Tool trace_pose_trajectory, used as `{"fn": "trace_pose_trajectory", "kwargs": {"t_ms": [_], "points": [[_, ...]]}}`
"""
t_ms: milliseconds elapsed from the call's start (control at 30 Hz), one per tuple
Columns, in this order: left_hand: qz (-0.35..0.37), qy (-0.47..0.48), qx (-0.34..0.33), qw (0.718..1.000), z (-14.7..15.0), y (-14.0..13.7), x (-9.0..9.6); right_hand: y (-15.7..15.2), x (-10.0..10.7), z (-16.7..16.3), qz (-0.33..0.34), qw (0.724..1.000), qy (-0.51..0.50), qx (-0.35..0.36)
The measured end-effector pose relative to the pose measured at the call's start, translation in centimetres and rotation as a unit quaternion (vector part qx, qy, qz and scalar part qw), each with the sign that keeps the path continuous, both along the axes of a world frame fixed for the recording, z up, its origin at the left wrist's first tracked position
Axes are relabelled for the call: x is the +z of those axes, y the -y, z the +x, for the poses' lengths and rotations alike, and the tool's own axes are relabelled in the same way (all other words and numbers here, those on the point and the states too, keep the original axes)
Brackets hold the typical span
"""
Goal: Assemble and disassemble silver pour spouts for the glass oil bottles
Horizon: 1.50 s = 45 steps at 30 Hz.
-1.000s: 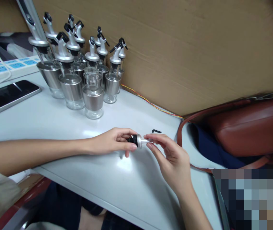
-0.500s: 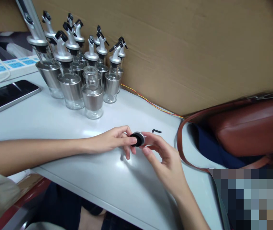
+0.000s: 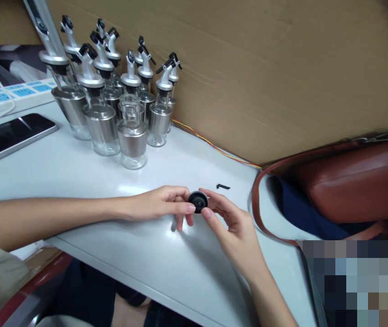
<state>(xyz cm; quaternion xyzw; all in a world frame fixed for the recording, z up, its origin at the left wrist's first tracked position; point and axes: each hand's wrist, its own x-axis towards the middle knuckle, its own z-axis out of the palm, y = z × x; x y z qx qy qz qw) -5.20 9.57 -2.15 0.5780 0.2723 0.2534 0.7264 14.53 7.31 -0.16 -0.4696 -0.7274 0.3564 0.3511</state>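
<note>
Between my two hands, just above the table, is a bottle pourer stopper, silver-rimmed, with its round black underside facing me. My left hand pinches its left edge with the thumb in front. On the other side, my right hand has thumb and fingertips closed on the right edge. Any spout behind the black disc is hidden. A small black lever piece lies on the table beyond my right hand. An open-necked glass bottle with a steel sleeve stands upright beyond my left forearm.
Several oil bottles with pourers stand grouped at the back left. A phone and a power strip lie farther left. A brown leather bag with its strap is on the right. A thin wire runs along the cardboard wall.
The pourer stopper has turned so its black underside faces me more fully, and shifted slightly down. My right thumb and fingers have closed onto its right edge.
</note>
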Motion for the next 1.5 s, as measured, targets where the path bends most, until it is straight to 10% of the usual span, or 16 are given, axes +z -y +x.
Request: {"fn": "trace_pose_trajectory", "kwargs": {"t_ms": [167,467,767,1133,1500], "points": [[0.026,-0.009,0.004,1.000,0.0,0.3,-0.1,0.0,-0.1,-0.1,0.019,1.000,0.000,0.018],[0.280,-0.099,0.178,0.938,-0.3,0.8,-0.7,0.0,-0.3,0.1,0.071,0.997,0.005,0.028],[0.365,-0.056,0.155,0.916,-0.3,0.3,-1.1,-0.2,-0.4,0.1,0.088,0.995,0.049,0.017],[0.290,-0.108,0.163,0.937,-0.4,0.2,-0.4,0.0,-0.6,0.1,0.147,0.989,0.013,0.002],[0.040,-0.051,0.087,0.994,0.0,-0.7,-0.1,-0.7,-0.2,0.6,0.314,0.940,0.117,0.062]]}}
